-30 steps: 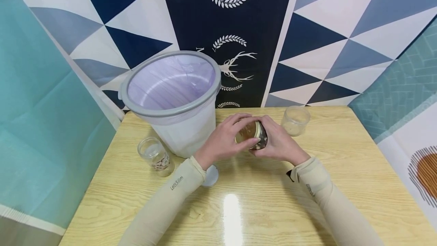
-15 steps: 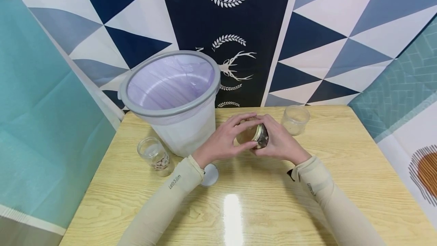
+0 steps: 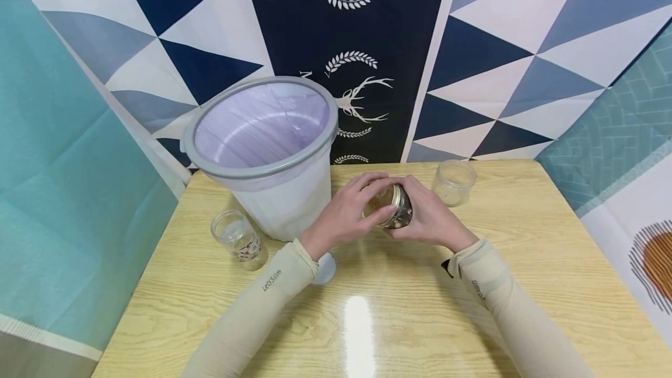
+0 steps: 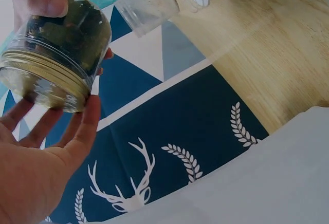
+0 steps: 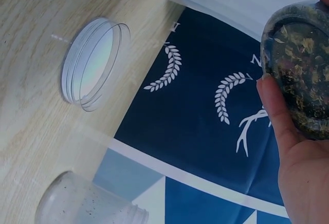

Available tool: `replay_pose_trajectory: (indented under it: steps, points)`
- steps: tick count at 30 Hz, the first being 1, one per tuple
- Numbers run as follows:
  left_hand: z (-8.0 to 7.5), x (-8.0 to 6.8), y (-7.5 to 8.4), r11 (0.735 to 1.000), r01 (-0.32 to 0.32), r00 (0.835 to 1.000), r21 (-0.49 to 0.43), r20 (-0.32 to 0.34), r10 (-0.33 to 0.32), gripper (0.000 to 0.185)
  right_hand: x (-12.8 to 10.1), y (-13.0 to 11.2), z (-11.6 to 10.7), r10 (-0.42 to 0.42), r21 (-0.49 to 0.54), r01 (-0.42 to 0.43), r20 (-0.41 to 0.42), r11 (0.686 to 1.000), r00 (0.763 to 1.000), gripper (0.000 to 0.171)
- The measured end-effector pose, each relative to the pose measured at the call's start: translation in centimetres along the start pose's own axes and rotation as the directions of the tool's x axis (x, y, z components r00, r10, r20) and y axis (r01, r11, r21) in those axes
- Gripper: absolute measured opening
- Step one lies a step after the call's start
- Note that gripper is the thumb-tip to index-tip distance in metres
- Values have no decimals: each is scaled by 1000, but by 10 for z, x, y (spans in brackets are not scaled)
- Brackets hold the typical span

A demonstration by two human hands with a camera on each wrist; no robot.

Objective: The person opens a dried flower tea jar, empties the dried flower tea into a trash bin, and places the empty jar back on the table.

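Observation:
A glass jar (image 3: 400, 213) of dark dried bits with a gold screw lid (image 3: 385, 202) is held tilted above the middle of the wooden table (image 3: 525, 284). My left hand (image 3: 362, 200) wraps its fingers and thumb round the lid. My right hand (image 3: 422, 214) grips the jar's body from the right. In the left wrist view the jar (image 4: 61, 44) lies against my left hand (image 4: 56, 152), with the right thumb on its glass. The right wrist view shows the jar's base (image 5: 300, 64) in my right hand (image 5: 293, 152).
A grey-rimmed bin (image 3: 262, 150) with a purple liner stands at the back left. In front of it is an open jar (image 3: 238, 241). A white lid (image 3: 326, 267) peeks from under my left forearm. An empty jar (image 3: 454, 182) stands back right, with a clear lid (image 5: 92, 62) lying beside it.
My left fingers have shifted a little round the gold lid. The jar stays in the same spot between both hands, tipped slightly more.

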State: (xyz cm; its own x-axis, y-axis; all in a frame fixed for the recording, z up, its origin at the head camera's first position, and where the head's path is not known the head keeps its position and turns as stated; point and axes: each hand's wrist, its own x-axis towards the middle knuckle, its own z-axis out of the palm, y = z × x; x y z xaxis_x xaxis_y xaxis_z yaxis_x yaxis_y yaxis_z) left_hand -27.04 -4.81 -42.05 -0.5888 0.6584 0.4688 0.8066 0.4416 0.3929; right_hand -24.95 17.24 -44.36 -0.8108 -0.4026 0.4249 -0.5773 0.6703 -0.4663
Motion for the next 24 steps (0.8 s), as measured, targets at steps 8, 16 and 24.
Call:
replay_pose_trajectory:
  steps: [8,16,24]
  points:
    - [-2,-1,-3,998,-15,999,-67,46,18,63,-2,2,-1,-29,-20,28,-13,999,1000,84]
    - [-6,-1,-4,992,-27,995,-127,96,40,60,-2,2,-1,-25,-23,25,-9,999,1000,84]
    - [-5,1,-4,988,13,999,-152,45,-7,60,-2,-1,-2,1,-18,-1,5,1000,1000,86]
